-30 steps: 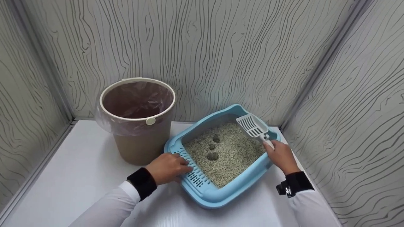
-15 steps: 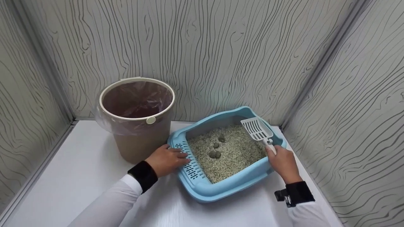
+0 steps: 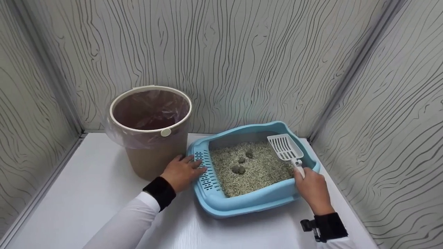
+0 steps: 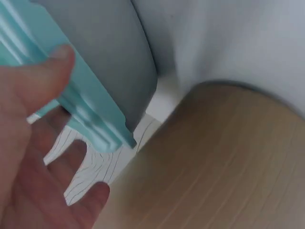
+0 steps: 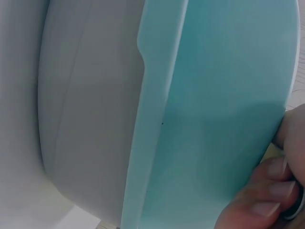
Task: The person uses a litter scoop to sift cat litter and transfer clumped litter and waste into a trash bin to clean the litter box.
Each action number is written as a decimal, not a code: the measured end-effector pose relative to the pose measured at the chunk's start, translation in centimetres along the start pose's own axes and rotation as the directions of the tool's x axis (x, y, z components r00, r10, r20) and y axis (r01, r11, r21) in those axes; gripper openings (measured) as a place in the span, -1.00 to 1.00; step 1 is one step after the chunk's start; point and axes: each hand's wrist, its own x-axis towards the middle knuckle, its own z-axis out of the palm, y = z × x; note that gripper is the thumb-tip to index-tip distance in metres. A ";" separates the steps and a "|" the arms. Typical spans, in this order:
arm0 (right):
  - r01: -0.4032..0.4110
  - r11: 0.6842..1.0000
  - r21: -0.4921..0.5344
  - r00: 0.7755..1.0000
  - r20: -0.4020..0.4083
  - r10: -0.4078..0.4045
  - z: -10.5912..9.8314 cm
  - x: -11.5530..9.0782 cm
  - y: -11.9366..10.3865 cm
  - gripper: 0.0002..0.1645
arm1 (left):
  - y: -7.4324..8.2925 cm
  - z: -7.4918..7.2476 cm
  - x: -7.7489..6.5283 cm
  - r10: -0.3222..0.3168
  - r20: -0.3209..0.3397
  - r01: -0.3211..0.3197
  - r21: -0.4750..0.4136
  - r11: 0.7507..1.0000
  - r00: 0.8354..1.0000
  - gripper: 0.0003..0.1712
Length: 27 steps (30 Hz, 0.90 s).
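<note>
A light blue litter box (image 3: pixel 242 204) holds pale granular litter (image 3: pixel 263 173) with several dark clumps (image 3: pixel 238 169) left of centre. My left hand (image 3: pixel 181 173) rests on the perforated ledge at its left end, fingers spread. In the left wrist view, the thumb (image 4: pixel 47 76) lies against the blue rim. My right hand (image 3: pixel 313 188) grips the handle of a white slotted litter scoop (image 3: pixel 285 147), whose head is tilted up over the box's right side. Seen from the right wrist, curled fingers (image 5: pixel 262 195) are right beside the box's blue wall.
Just left of the box stands a beige trash bin (image 3: pixel 152 155), lined with a clear plastic bag (image 3: pixel 116 133) folded over its rim. Both sit on a white table (image 3: pixel 86 193). Wood-patterned panels (image 3: pixel 242 62) close in the back and both sides.
The litter box has turned clockwise and shifted a little to the right. My left hand has moved slightly away from me with fingers more spread; the right hand and scoop have come rightward and nearer.
</note>
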 end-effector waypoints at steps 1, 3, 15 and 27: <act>-0.002 1.000 -0.002 1.000 0.005 0.002 -0.1 -0.1 0.0 -0.54 | 0.2 0.1 0.0 -0.001 -0.021 0.001 -0.018 1.000 1.000 -0.47; 0.003 1.000 -0.007 1.000 0.018 -0.003 -0.2 0.0 -0.1 -0.54 | 0.9 0.2 -0.1 0.015 -0.075 -0.020 -0.068 0.997 0.997 -0.53; 0.030 0.999 -0.042 0.997 0.071 -0.027 -0.7 0.2 -0.1 -0.53 | 6.7 -0.5 0.2 0.126 -0.075 -0.134 -0.104 0.986 0.989 -0.04; 0.068 0.997 -0.026 0.997 0.041 -0.067 -0.8 -1.0 -0.5 -0.55 | 5.8 -0.1 -0.2 0.114 -0.057 -0.121 -0.137 0.983 0.992 -0.11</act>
